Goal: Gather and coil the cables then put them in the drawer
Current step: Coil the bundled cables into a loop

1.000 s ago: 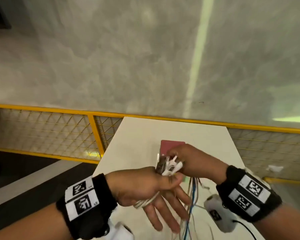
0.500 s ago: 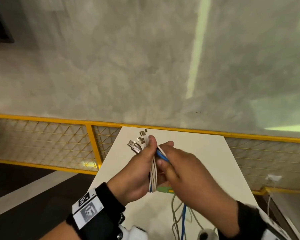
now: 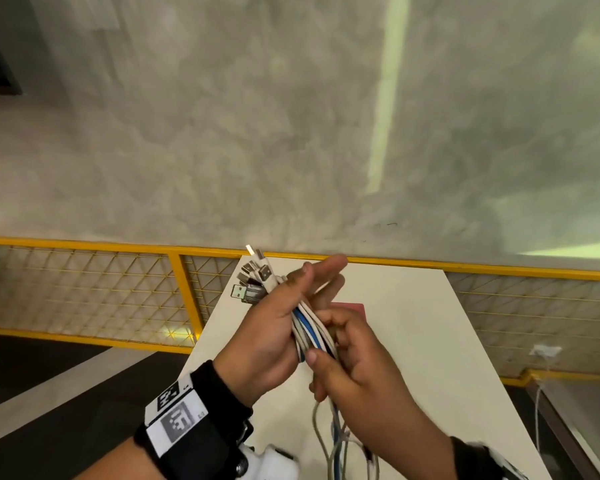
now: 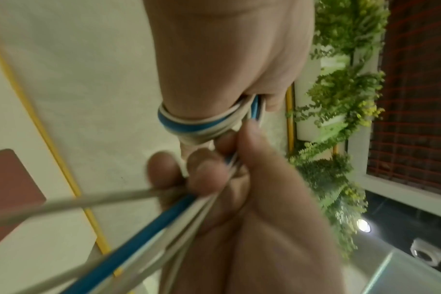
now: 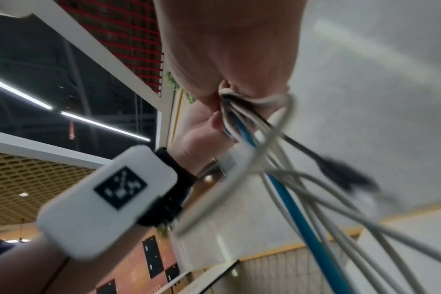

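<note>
The cables (image 3: 307, 329) were held as one bundle above the desk (image 3: 430, 341), long axis running from the connector ends at 11 o'clock down to loose tails hanging at 6 o'clock below both hands. The left hand (image 3: 271, 327) was wrapped by the strands, thumb pressed on them and fingers extended toward 1 o'clock. The right hand (image 3: 354, 358), at 4 o'clock of the bundle, was pinched on the trailing strands; no drawer was seen.

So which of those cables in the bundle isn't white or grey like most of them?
The blue cable stands out most: it runs through the middle of the bundle gripped by the left hand, among pale ones. A single black cable dangles below too.
</note>
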